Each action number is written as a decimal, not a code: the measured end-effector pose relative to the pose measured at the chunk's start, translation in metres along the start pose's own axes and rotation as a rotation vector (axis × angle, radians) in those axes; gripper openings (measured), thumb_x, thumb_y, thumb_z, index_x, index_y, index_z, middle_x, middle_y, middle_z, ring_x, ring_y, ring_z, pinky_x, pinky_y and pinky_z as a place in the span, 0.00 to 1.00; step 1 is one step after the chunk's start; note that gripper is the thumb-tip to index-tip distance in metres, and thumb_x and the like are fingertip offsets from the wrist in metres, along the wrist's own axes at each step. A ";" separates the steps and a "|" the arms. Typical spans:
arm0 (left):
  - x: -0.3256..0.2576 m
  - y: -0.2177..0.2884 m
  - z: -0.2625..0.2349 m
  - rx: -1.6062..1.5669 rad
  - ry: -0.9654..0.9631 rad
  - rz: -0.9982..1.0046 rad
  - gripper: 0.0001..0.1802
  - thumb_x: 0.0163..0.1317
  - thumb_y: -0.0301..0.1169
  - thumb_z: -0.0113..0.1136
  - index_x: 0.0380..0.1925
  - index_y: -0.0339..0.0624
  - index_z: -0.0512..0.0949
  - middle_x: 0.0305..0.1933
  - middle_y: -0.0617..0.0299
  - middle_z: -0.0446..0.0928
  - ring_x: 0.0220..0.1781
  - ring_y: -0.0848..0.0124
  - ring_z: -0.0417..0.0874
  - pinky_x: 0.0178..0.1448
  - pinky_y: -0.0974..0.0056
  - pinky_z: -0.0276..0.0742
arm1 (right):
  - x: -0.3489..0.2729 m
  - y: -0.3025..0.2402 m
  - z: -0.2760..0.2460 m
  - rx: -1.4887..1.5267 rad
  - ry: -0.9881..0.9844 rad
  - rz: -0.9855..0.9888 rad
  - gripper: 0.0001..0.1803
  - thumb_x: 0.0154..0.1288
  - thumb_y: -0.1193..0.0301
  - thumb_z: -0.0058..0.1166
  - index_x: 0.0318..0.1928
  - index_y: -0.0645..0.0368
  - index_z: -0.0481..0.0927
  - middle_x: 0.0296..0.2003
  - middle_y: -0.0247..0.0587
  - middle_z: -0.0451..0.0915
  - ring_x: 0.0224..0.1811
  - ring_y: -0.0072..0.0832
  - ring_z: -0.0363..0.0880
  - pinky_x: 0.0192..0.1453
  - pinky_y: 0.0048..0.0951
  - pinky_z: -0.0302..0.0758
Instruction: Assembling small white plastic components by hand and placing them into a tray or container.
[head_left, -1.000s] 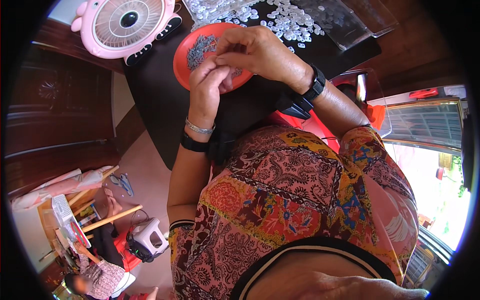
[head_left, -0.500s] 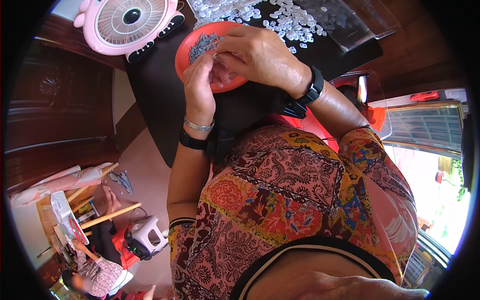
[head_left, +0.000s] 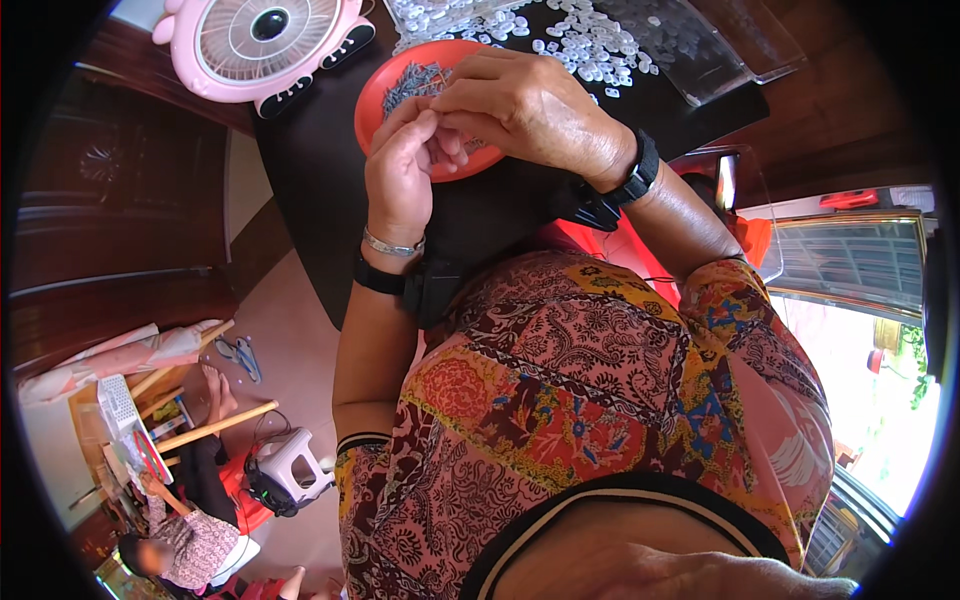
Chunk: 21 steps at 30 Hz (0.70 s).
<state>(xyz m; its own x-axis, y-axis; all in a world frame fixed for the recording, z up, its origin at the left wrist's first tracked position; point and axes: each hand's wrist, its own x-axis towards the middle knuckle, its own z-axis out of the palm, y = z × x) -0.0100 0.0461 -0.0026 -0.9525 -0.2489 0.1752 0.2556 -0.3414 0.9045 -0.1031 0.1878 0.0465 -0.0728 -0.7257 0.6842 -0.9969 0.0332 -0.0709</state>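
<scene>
Both my hands meet over a red-orange plate (head_left: 372, 108) on the dark table. A heap of small grey nails or screws (head_left: 412, 84) lies in the plate, partly hidden by my fingers. My left hand (head_left: 402, 175) has its thumb and forefinger pinched together, the other fingers curled. From the right, my right hand (head_left: 525, 105) pinches at the same spot, fingertips touching those of the left. Whatever sits between the fingertips is too small and covered to make out. Many small white clear-looking plastic clips (head_left: 600, 50) lie scattered on the table beyond my right hand.
A pink fan (head_left: 262, 45) stands at the far left of the table. Clear plastic trays (head_left: 715, 50) lie at the back right. Past the table's left edge, on the floor side, another person (head_left: 195, 550) sits by a low wooden stand and a grey-white plastic stool (head_left: 290, 470).
My fingertips have closed tighter together over the plate, and the small white piece seen between them before is now hidden. The hands have otherwise hardly moved.
</scene>
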 end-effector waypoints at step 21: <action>0.005 0.003 -0.012 0.122 0.172 0.075 0.08 0.58 0.29 0.46 0.25 0.38 0.71 0.20 0.63 0.68 0.21 0.73 0.71 0.27 0.71 0.63 | -0.023 0.030 0.041 -0.053 -0.482 0.003 0.08 0.54 0.69 0.53 0.34 0.54 0.82 0.28 0.43 0.80 0.36 0.42 0.80 0.38 0.41 0.76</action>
<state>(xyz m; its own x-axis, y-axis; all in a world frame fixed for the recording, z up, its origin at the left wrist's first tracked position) -0.0123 0.0329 -0.0035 -0.8865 -0.4243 0.1844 0.2930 -0.2065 0.9335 -0.1298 0.1768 -0.0008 -0.0668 -0.9610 0.2684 -0.9977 0.0618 -0.0270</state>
